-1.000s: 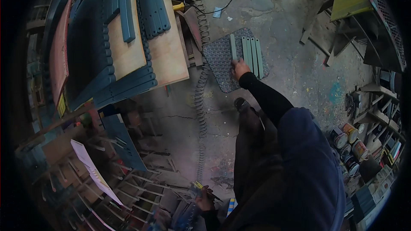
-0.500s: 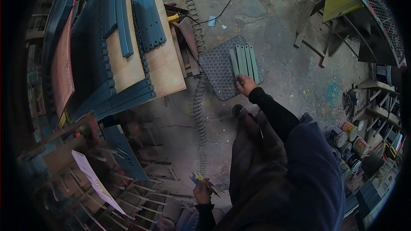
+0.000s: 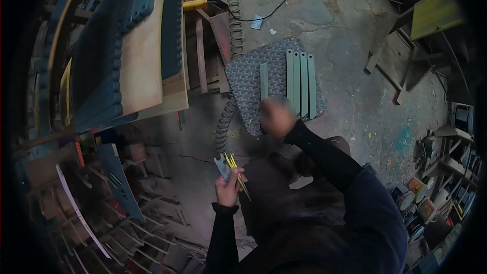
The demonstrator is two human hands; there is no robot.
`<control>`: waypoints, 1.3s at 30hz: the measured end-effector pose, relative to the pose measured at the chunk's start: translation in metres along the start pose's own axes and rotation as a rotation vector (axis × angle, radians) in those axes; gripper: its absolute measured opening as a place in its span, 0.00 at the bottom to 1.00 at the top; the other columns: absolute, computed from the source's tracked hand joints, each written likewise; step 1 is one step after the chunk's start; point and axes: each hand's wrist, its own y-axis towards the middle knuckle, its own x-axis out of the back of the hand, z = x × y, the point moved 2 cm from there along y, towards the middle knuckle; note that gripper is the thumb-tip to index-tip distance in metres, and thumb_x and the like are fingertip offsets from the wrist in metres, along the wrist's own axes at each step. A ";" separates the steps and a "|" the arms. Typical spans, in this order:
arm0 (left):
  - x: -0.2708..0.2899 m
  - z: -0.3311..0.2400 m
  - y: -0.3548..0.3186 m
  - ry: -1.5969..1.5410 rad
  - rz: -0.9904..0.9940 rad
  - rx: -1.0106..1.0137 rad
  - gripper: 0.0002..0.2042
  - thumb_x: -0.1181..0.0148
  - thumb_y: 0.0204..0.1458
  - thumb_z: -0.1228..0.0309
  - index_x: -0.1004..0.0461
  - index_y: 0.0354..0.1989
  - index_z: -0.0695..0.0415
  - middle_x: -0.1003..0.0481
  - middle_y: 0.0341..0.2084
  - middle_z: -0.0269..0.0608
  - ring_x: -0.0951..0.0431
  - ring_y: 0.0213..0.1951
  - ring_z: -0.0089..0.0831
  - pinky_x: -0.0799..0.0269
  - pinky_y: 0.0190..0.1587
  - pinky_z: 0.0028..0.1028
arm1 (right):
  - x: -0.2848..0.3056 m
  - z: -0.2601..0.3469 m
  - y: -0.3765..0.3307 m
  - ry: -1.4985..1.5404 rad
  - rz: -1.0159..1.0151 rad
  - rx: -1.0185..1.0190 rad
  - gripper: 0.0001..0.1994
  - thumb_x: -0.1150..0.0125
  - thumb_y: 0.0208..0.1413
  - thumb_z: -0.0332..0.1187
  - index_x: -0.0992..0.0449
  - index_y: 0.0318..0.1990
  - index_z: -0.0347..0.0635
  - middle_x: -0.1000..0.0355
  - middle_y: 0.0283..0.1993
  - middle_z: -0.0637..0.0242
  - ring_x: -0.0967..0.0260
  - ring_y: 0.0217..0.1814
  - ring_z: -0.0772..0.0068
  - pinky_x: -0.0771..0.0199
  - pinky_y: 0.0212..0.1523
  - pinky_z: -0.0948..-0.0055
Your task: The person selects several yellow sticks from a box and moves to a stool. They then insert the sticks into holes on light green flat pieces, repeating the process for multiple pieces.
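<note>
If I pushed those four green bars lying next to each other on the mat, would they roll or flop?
The green bars probably won't roll: they look flat-topped and lie in a neat row. They seem stiff, since none looks saggy. They may drag a bit, because the mat looks bumpy.

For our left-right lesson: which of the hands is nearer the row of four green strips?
Right. The right hand is by the near end of the row of four green strips; the left hand is farther off, below and left of it in the picture.

Patterned mat (image 3: 243, 78) on floor (image 3: 350, 122), green slats (image 3: 297, 83) atop
</note>
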 end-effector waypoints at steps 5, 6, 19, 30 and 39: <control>-0.006 0.021 0.073 -0.087 0.032 -0.181 0.14 0.49 0.62 0.64 0.25 0.36 0.64 0.26 0.19 0.39 0.38 0.15 0.14 0.41 0.19 0.18 | 0.000 -0.004 0.009 -0.111 0.077 0.141 0.17 0.40 0.49 0.27 0.38 0.44 0.34 0.27 0.39 0.47 0.29 0.42 0.42 0.30 0.44 0.52; -0.008 0.025 0.084 -0.102 0.041 -0.217 0.14 0.49 0.61 0.64 0.25 0.36 0.64 0.26 0.19 0.40 0.38 0.15 0.15 0.41 0.19 0.19 | -0.001 -0.005 0.007 -0.136 0.091 0.160 0.17 0.41 0.49 0.28 0.38 0.44 0.33 0.27 0.39 0.47 0.29 0.42 0.42 0.30 0.43 0.52; -0.040 0.070 0.111 -0.307 0.138 -0.387 0.14 0.52 0.63 0.66 0.27 0.42 0.66 0.23 0.25 0.43 0.39 0.15 0.13 0.40 0.20 0.17 | 0.003 0.006 -0.027 -0.205 -0.008 0.290 0.16 0.42 0.54 0.31 0.36 0.47 0.33 0.29 0.22 0.47 0.28 0.27 0.43 0.30 0.29 0.51; -0.067 0.107 0.085 -0.298 0.137 -0.361 0.14 0.52 0.63 0.67 0.29 0.45 0.66 0.21 0.32 0.49 0.38 0.16 0.13 0.39 0.20 0.16 | -0.051 -0.039 -0.111 0.656 0.527 -0.088 0.10 0.48 0.63 0.33 0.27 0.39 0.32 0.27 0.26 0.66 0.30 0.26 0.80 0.29 0.29 0.77; -0.069 0.060 0.084 -0.138 0.135 -0.492 0.11 0.43 0.59 0.69 0.23 0.40 0.66 0.24 0.26 0.34 0.33 0.20 0.14 0.38 0.22 0.17 | -0.039 -0.019 -0.103 0.693 0.368 0.025 0.10 0.49 0.64 0.33 0.28 0.36 0.33 0.29 0.24 0.70 0.33 0.24 0.85 0.30 0.27 0.81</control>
